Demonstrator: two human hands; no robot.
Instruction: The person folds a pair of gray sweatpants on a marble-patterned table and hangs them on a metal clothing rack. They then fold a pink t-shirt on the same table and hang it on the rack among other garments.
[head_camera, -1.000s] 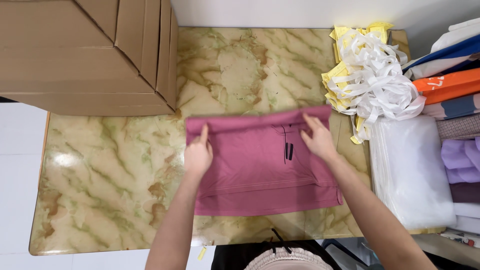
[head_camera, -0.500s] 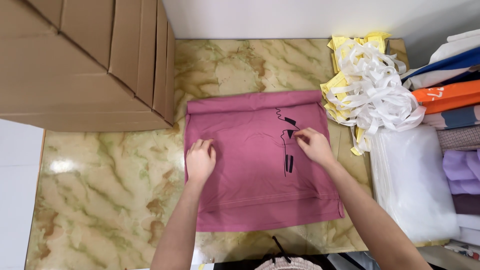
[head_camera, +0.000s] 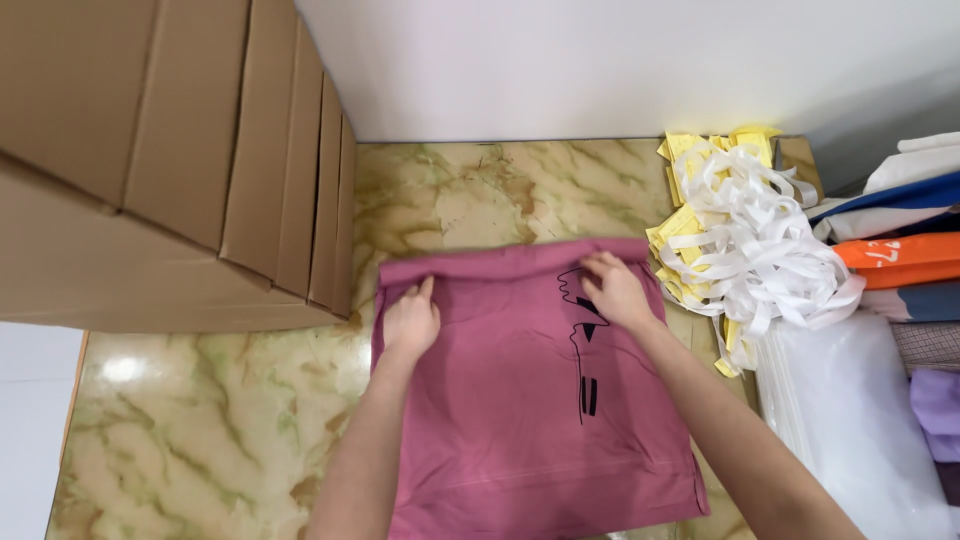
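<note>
A dusky pink garment with a black printed mark lies flat on the marble-patterned table. Its far edge is rolled into a thick fold. My left hand rests on the cloth near the far left corner, fingers bent onto the fold. Near the far right corner my right hand presses on the cloth beside the black mark, fingers curled at the fold. Both forearms reach in from the bottom of the head view.
Stacked brown cardboard boxes fill the left side, close to the garment's left edge. A heap of white ribbons and yellow tags lies at the right. Clear plastic bags and folded coloured clothes sit further right. A white wall stands behind.
The garment's rolled far edge was laid out away from me, then both hands moved back up to that edge. The view has tilted toward the wall.
</note>
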